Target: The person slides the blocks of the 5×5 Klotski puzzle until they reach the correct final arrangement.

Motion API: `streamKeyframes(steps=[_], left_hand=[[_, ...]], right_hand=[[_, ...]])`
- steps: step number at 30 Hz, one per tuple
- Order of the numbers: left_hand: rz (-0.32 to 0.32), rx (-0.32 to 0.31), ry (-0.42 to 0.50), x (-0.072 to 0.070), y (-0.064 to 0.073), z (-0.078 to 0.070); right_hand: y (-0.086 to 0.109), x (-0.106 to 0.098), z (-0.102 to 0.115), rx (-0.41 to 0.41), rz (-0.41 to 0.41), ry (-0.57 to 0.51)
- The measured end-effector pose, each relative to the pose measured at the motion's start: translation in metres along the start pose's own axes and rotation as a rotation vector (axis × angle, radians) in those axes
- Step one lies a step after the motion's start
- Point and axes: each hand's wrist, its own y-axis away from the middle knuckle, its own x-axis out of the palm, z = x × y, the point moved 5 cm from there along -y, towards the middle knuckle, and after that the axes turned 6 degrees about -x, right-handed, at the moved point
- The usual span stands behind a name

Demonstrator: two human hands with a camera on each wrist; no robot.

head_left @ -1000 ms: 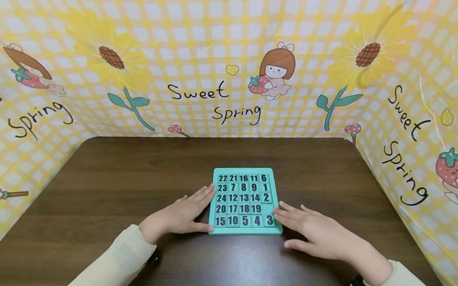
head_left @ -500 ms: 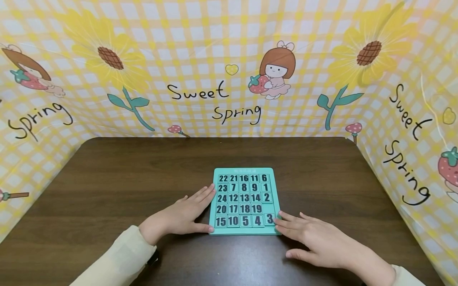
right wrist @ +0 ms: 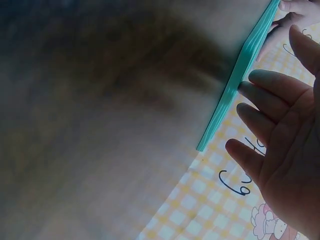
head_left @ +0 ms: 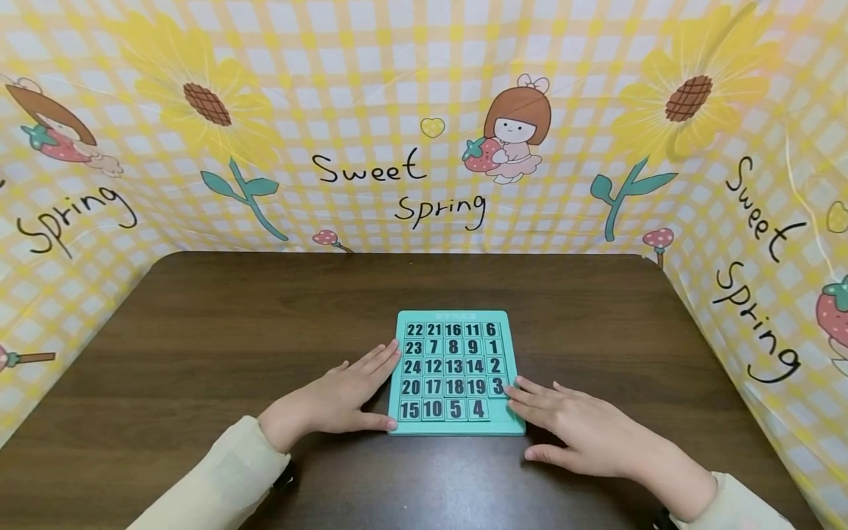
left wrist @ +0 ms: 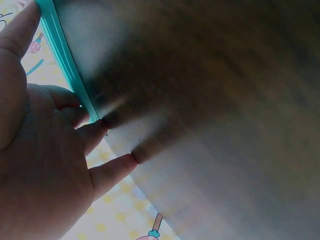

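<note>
One unclenched left hand (head_left: 338, 397) touches the left edge of a square turquoise sliding-number board (head_left: 457, 428); the right hand (head_left: 583, 427), fingers extended, meets its right edge beside the black-numbered "3" tile (head_left: 497, 386).

A turquoise, nearly square sliding-number board (head_left: 457, 428) lies flat below and slightly right of the head view's centre. Its black-numbered turquoise tiles (head_left: 453, 366) form five rows; the vacant cell (head_left: 505, 411) occupies the lower right corner, beneath tile 3 (head_left: 497, 386).

Both sleeves (head_left: 218, 471) are pale cream, with something black (head_left: 284, 475) showing beneath each.
</note>
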Motion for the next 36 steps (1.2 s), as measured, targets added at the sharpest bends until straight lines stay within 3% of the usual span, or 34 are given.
streamKeyframes(steps=[6, 18, 36], left_hand=[[0.0, 0.003, 0.001, 0.0, 0.0, -0.001], [0.003, 0.003, 0.011, 0.0, 0.0, -0.001], [0.003, 0.001, 0.01, -0.003, 0.001, -0.003]], right_hand=[[-0.002, -0.001, 0.001, -0.018, -0.012, 0.012], [-0.009, 0.0, 0.027, -0.165, -0.07, 0.12], [0.002, 0.001, 0.024, -0.14, -0.047, 0.128]])
